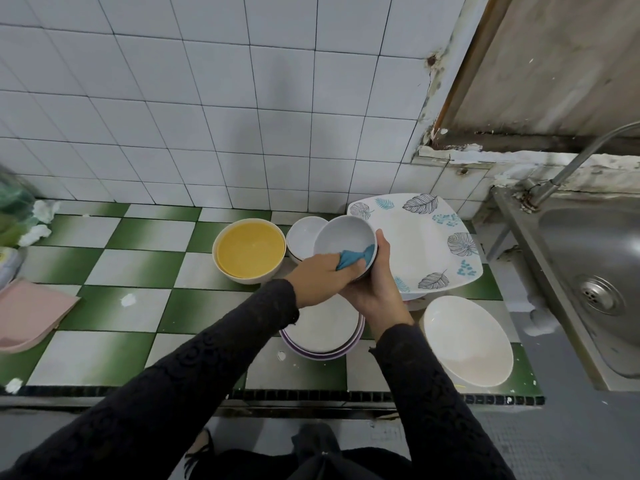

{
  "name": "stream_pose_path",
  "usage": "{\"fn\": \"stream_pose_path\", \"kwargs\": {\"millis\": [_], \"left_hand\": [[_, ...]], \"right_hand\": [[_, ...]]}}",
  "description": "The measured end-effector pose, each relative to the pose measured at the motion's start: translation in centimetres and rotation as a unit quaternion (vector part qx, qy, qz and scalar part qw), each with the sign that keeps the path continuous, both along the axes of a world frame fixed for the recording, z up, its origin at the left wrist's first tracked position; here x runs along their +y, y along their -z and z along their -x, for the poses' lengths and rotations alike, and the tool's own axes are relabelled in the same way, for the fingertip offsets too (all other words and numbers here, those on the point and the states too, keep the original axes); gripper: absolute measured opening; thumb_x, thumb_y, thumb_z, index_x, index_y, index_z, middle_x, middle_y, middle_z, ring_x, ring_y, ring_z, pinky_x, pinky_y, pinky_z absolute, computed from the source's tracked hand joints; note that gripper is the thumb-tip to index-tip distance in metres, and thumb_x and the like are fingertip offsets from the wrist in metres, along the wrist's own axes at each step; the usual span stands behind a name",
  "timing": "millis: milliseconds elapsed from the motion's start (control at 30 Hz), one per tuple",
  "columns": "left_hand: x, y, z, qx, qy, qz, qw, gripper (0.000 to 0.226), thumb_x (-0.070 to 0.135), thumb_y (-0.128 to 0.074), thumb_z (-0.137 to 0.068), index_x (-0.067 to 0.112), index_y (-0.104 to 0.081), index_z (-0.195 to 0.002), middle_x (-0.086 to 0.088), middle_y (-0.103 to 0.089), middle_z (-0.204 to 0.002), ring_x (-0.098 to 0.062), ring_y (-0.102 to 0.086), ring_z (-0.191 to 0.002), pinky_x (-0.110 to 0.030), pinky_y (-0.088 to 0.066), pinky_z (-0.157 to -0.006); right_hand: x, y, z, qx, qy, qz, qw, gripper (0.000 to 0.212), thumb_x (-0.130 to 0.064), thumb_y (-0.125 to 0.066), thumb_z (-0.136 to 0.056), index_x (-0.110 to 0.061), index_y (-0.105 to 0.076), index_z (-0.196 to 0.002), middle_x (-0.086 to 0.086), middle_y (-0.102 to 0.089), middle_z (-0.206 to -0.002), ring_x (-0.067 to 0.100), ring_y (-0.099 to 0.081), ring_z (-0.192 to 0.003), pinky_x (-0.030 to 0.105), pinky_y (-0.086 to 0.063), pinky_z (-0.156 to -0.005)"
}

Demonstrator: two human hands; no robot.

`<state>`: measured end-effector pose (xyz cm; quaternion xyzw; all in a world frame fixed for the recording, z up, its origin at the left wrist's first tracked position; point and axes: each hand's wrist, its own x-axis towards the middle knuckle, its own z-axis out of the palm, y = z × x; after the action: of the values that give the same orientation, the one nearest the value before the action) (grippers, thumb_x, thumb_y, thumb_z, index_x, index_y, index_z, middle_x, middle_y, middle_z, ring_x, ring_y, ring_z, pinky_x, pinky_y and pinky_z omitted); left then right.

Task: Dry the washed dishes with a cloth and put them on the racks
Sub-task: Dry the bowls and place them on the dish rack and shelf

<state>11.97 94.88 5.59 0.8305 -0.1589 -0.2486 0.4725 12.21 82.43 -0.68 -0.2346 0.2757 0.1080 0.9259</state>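
Head view: right hand [378, 284] grasps the gray bowl [341, 237]; left hand [318, 279], at its 8 o'clock, clutches the blue cloth [356, 258] inside.

A worn home kitchen, plainly: white wall tiles [207, 98] behind a green-and-white checked counter [121, 306] crowded with bowls [249, 251] and plates [415, 244], beside a steel sink [588, 237] with drain [599, 299] and curved tap [575, 164].

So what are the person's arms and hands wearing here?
The left sleeve and right sleeve are long, black and lacy, with a circular pattern and scalloped cuffs. The left hand and right hand are bare, with no gloves.
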Motion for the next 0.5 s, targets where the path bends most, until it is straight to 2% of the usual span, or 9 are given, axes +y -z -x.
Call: {"fn": "stream_pose_path", "kwargs": {"millis": [67,167,267,367,433,500], "left_hand": [[0.0,-0.3,0.0,0.081,-0.022,0.113,0.99,0.025,0.041,-0.044,-0.102,0.023,-0.058,-0.115,-0.006,-0.067,-0.113,-0.018,-0.064,-0.104,-0.029,-0.053,-0.095],[0.3,-0.8,-0.1,0.178,-0.093,0.24,0.95,0.022,0.036,-0.047,-0.102,0.022,-0.058,-0.115,0.0,-0.069,-0.108,-0.008,-0.069,-0.094,-0.019,-0.055,-0.079],[0.4,-1.1,0.0,0.215,-0.181,0.341,0.897,0.026,0.038,-0.05,-0.1,0.02,-0.06,-0.115,0.0,-0.074,-0.104,-0.013,-0.072,-0.093,-0.026,-0.058,-0.078],[0.4,-0.7,-0.2,0.15,-0.281,0.381,0.868,0.029,0.033,-0.059,-0.096,0.017,-0.06,-0.12,-0.008,-0.072,-0.111,-0.025,-0.07,-0.102,-0.038,-0.058,-0.086],[0.4,-0.2,-0.3,0.073,-0.331,0.34,0.877,0.028,0.028,-0.065,-0.093,0.015,-0.061,-0.118,-0.008,-0.071,-0.11,-0.026,-0.068,-0.103,-0.04,-0.058,-0.087],[0.4,0.8,-0.4,-0.039,-0.334,0.264,0.904,0.022,0.025,-0.065,-0.094,0.024,-0.062,-0.116,0.005,-0.069,-0.106,-0.015,-0.067,-0.101,-0.031,-0.058,-0.084]], "right_hand": [[-0.1,-0.3,0.3,-0.01,-0.009,-0.014,1.0,0.066,-0.055,-0.072,-0.085,-0.023,-0.05,-0.139,0.02,-0.057,-0.134,0.039,-0.058,-0.121,0.058,-0.057,-0.085],[-0.1,-0.4,0.2,-0.004,-0.024,-0.028,0.999,0.069,-0.057,-0.068,-0.087,-0.016,-0.05,-0.139,0.021,-0.057,-0.134,0.042,-0.058,-0.12,0.062,-0.055,-0.089],[0.1,-0.7,0.3,-0.009,-0.049,-0.051,0.997,0.072,-0.06,-0.065,-0.087,-0.011,-0.052,-0.138,0.022,-0.061,-0.132,0.043,-0.059,-0.119,0.061,-0.056,-0.088],[0.4,-0.1,0.7,-0.005,-0.056,-0.059,0.997,0.074,-0.058,-0.069,-0.086,-0.015,-0.05,-0.142,0.023,-0.06,-0.137,0.044,-0.056,-0.126,0.064,-0.048,-0.101],[0.7,0.2,0.7,0.011,-0.053,-0.066,0.996,0.079,-0.055,-0.077,-0.082,-0.02,-0.045,-0.145,0.022,-0.056,-0.141,0.045,-0.053,-0.129,0.068,-0.046,-0.1],[1.1,0.2,0.9,0.016,-0.058,-0.074,0.995,0.078,-0.053,-0.077,-0.083,-0.02,-0.045,-0.145,0.022,-0.056,-0.14,0.044,-0.054,-0.127,0.069,-0.049,-0.094]]}}
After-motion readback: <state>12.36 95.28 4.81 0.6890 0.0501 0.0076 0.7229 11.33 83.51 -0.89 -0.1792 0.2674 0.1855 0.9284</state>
